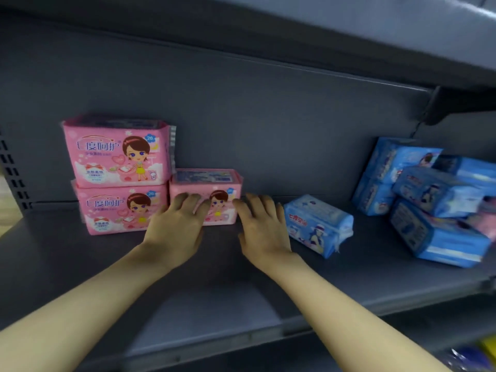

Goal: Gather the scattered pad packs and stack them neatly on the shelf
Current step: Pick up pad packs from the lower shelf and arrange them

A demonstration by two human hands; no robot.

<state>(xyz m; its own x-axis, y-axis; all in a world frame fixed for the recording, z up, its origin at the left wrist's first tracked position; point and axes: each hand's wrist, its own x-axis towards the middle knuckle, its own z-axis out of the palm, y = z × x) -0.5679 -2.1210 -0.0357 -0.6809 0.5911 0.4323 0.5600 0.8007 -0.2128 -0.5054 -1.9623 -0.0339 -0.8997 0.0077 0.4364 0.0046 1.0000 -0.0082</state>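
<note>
The grey shelf [80, 264] carries a jumbled blue pile [429, 200] at the right, a two-high pink stack [118, 175] at the left, and one lone blue pack [316, 224] between. The single pink pack [206, 194] stands just beside the stack. Left hand [174, 232] and right hand [260, 232] rest on it, each grip apart, clamping nothing. Press evenly, squaring its front flush with the stack.

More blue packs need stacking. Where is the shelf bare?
Bare: the shelf front before both hands, and the back strip between the single pink pack and the tilted blue pack. Crowded: the blue pile at right.
</note>
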